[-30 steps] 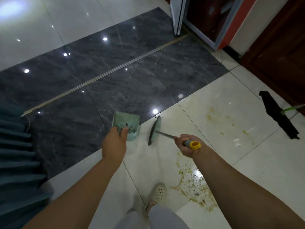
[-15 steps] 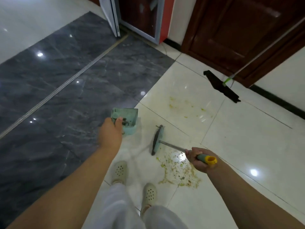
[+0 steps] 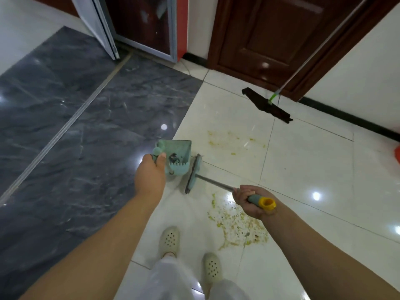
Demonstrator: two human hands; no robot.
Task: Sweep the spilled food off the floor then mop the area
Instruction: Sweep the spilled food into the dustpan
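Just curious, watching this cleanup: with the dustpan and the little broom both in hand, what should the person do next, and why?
Probably draw the broom back over the nearer spilled food and sweep it toward the dustpan. The right hand grips the broom's handle, the left hand holds the dustpan beside the broom head, and the food lies unswept on the white tiles. The mop waits by the door.

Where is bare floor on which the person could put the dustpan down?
Free: the dark tiles left of the dustpan, and the white tile between the far smear and the mop. Crowded: beside the brush, above the near spill and the shoes.
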